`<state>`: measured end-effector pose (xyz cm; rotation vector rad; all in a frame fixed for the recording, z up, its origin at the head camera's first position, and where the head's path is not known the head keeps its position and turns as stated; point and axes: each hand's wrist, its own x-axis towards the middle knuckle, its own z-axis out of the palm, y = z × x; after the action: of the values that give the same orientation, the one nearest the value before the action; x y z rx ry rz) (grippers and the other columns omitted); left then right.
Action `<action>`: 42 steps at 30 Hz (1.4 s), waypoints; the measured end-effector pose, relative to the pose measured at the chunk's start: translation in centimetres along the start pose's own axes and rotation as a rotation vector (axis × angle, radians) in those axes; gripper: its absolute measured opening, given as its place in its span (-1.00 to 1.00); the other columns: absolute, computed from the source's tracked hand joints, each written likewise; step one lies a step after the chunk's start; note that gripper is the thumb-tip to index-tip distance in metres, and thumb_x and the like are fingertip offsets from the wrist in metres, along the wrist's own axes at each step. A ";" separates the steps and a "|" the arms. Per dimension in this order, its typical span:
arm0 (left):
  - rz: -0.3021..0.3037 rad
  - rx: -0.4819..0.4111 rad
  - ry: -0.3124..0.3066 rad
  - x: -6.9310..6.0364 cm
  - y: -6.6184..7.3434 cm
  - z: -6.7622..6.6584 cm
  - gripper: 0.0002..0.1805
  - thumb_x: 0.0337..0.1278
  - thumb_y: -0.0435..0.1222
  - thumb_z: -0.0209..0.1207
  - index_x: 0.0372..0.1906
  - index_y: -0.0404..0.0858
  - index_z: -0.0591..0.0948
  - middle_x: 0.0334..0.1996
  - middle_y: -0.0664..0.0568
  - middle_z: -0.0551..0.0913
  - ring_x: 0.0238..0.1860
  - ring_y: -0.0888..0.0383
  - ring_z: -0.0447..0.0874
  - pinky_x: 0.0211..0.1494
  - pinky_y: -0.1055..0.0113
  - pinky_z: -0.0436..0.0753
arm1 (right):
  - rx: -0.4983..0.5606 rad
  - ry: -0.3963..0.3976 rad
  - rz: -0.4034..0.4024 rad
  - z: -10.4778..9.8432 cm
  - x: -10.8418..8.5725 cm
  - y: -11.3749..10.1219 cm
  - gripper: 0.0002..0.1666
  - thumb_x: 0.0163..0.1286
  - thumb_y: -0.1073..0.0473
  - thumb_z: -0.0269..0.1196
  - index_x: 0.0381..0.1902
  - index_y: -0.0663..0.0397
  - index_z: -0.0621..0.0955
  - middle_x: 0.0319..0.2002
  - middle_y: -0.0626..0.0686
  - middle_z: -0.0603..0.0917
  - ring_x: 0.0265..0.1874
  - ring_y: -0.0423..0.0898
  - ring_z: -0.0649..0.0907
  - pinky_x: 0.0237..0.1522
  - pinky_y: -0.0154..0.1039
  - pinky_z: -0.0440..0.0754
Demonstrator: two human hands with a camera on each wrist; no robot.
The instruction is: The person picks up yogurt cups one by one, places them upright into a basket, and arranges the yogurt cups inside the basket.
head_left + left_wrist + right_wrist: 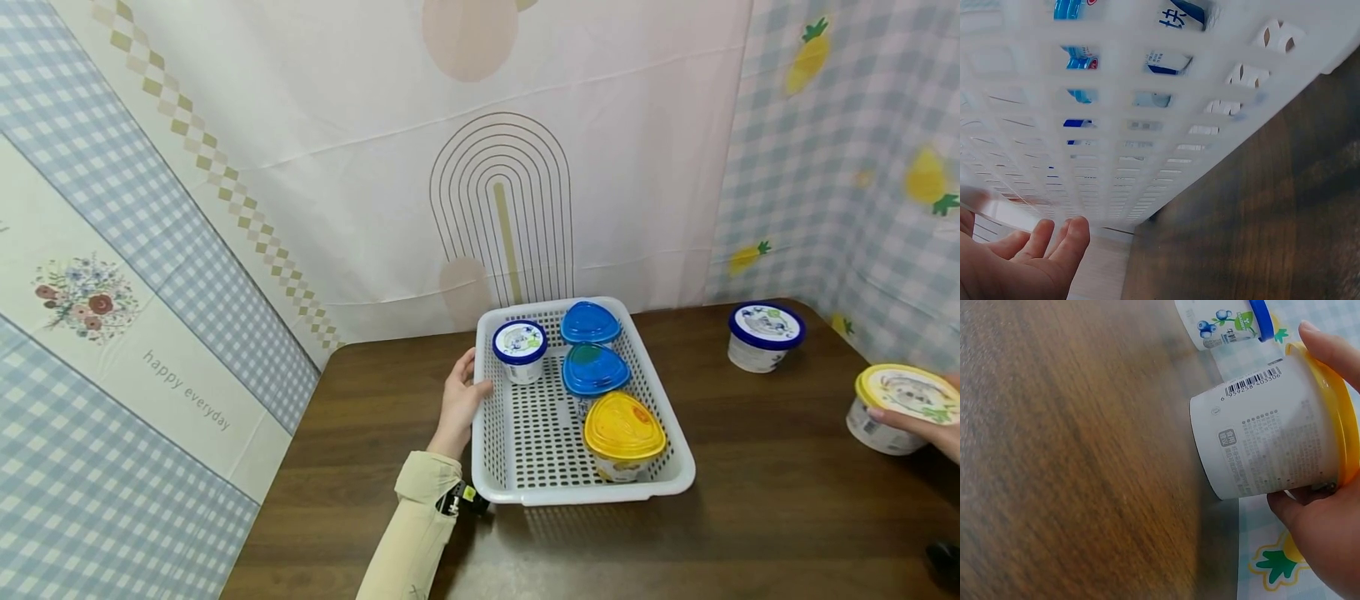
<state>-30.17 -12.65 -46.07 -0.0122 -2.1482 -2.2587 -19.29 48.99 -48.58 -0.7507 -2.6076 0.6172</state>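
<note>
In the head view my left hand (454, 412) holds the left side of a white perforated plastic basket (585, 495), its thumb over the rim. The left wrist view shows that hand's fingers (1072, 247) bent beside the slotted wall. Inside the basket stand a small round tub with a blue-rimmed lid (521, 343), two tubs with blue lids (595, 369) and a tub with a yellow lid (624, 427). Far to the right, my right hand (1332, 537) grips a round yellow-lidded tub (1266, 431) around its lid end. Part of this hand lies outside the head view.
A round tub with a dark blue lid rim (767, 335) stands near the table's back right corner. The brown wooden table (360, 467) extends on both sides of the basket. Patterned cloth (637, 167) hangs behind it and at the sides.
</note>
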 end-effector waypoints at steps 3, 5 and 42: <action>-0.004 0.001 -0.004 0.0 0.1 0.0 -0.12 -0.01 -0.59 0.11 0.53 -0.19 0.27 0.28 -0.21 0.48 0.18 -0.19 0.54 0.08 0.12 0.65 | 0.031 -0.003 -0.029 0.7 0.6 1.0 0.28 0.00 -0.27 0.53 0.42 0.41 0.24 0.13 0.39 0.39 -0.18 0.10 0.41 -0.30 -0.30 0.21; -0.008 -0.004 -0.009 -0.1 0.2 0.1 -0.12 -0.01 -0.59 0.11 0.53 -0.18 0.26 0.29 -0.21 0.47 0.19 -0.21 0.53 0.10 0.11 0.64 | 0.041 -0.010 -0.032 0.8 0.6 1.0 0.24 0.05 -0.24 0.51 0.43 0.40 0.23 0.09 0.37 0.40 -0.22 -0.10 0.41 -0.31 -0.31 0.22; -0.012 -0.012 -0.019 -0.1 0.1 0.0 -0.10 0.02 -0.60 0.09 0.56 -0.17 0.21 0.32 -0.24 0.43 0.23 -0.28 0.51 0.12 0.05 0.64 | 0.329 -0.242 -0.218 -2.4 -0.9 -7.1 0.12 0.32 -0.06 0.40 0.50 0.44 0.07 0.01 0.21 0.41 -0.27 -0.54 0.28 -0.23 -0.33 0.28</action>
<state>-30.10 -12.65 -45.97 -0.0212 -2.1501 -2.2874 -20.38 43.82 -43.22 -0.3008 -2.6495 1.0901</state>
